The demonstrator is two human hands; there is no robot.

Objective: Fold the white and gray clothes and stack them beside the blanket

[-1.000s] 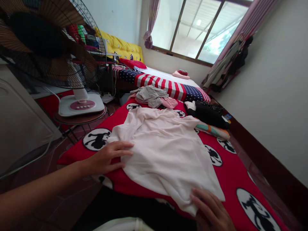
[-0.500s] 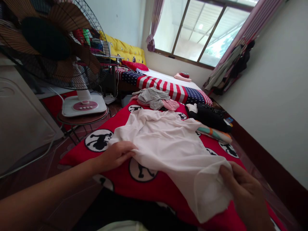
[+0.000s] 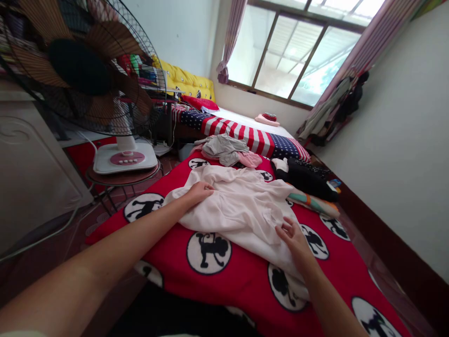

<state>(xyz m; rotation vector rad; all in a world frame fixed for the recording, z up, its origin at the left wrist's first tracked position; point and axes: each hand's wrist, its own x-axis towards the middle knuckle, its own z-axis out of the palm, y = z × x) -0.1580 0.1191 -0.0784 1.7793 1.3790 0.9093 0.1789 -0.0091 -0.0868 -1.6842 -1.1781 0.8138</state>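
Observation:
A rumpled white garment (image 3: pixel 238 208), which looks like a shirt, is spread over a red cloth with round black-and-white figures. My left hand (image 3: pixel 200 192) rests on its left part, fingers closed together at a crease in the fabric. At the garment's right side, my right hand (image 3: pixel 292 234) hovers by a folded-over edge with its fingers apart and curved. Whether its fingertips touch the cloth I cannot tell. The near right part of the garment trails down toward the front, partly behind my right forearm.
Grey and pink clothes (image 3: pixel 228 150) lie in a heap at the far end of the red cloth (image 3: pixel 245 276). Dark folded clothes (image 3: pixel 308 178) and a striped folded cloth (image 3: pixel 314 202) lie at the right. A fan (image 3: pixel 84 70) stands on a stool at left; a bed (image 3: pixel 242 128) is behind.
Both hands have moved away from me over the garment, bringing its near edge up and folding it over. My right hand has let go of the edge it held.

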